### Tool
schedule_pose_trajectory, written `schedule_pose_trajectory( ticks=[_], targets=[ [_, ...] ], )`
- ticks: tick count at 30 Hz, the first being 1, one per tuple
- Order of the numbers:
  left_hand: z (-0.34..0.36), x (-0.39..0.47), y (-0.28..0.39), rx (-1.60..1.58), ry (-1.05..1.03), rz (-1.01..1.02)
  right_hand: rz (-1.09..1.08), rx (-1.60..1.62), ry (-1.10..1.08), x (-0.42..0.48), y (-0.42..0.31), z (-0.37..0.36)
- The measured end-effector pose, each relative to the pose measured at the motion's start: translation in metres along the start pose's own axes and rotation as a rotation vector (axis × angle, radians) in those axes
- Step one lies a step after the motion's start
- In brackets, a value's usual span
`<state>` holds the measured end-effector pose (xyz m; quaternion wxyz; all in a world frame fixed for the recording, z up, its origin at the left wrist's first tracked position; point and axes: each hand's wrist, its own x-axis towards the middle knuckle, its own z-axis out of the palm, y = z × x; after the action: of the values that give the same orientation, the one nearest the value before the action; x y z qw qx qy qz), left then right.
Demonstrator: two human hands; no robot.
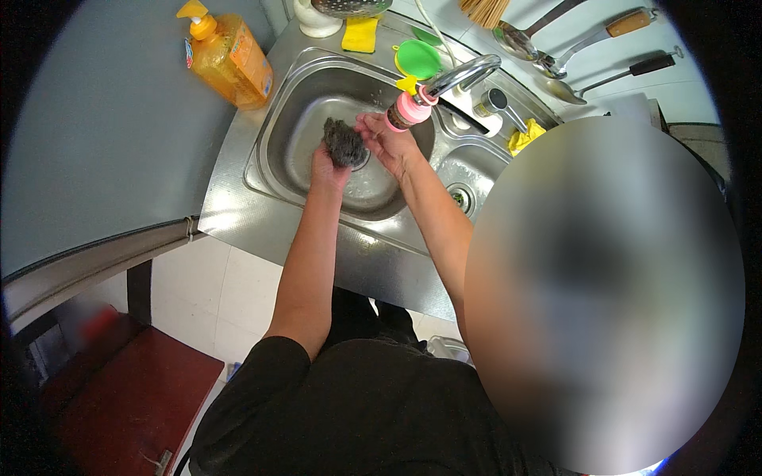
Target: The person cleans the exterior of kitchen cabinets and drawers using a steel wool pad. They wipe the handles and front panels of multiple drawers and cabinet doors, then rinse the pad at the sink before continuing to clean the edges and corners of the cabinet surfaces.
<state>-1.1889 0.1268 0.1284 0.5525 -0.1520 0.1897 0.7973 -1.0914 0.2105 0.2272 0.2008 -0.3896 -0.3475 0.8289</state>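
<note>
My left hand [331, 169] holds a grey steel wool scourer [344, 143] over the larger basin of a stainless steel sink [292, 149]. Just right of the scourer is my right hand [384, 140], its fingers apart and holding nothing that I can see. A curved chrome faucet [467, 72] with a pink filter nozzle [408, 111] reaches over the basin beside my right hand. No running water can be made out.
An orange pump bottle [232, 59] stands at the left rim. Behind the basin are a yellow sponge [359, 34] and a green strainer [418, 59]. A smaller basin [476, 163] lies right, near a yellow cloth [526, 137]. Ladles [565, 89] hang on the wall. A blurred oval hides the right side.
</note>
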Motion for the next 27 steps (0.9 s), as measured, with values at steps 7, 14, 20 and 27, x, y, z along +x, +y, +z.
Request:
schedule_pose_trajectory(
  ticks=[7, 14, 20, 27],
  targets=[
    [0.052, -0.023, -0.016, -0.033, 0.035, -0.073, -0.175, -0.611, 0.227, -0.010, -0.004, -0.032],
    [0.055, -0.001, -0.042, 0.178, -0.105, -0.026, -0.281, -0.910, 0.257, -0.029, -0.004, -0.038],
    [0.042, 0.001, -0.050, 0.010, -0.029, -0.061, -0.777, -1.313, 0.117, -0.052, 0.002, -0.036],
    [0.076, 0.054, -0.052, -0.191, -0.026, 0.016, -0.450, -0.852, 0.328, -0.097, -0.019, -0.056]
  ],
)
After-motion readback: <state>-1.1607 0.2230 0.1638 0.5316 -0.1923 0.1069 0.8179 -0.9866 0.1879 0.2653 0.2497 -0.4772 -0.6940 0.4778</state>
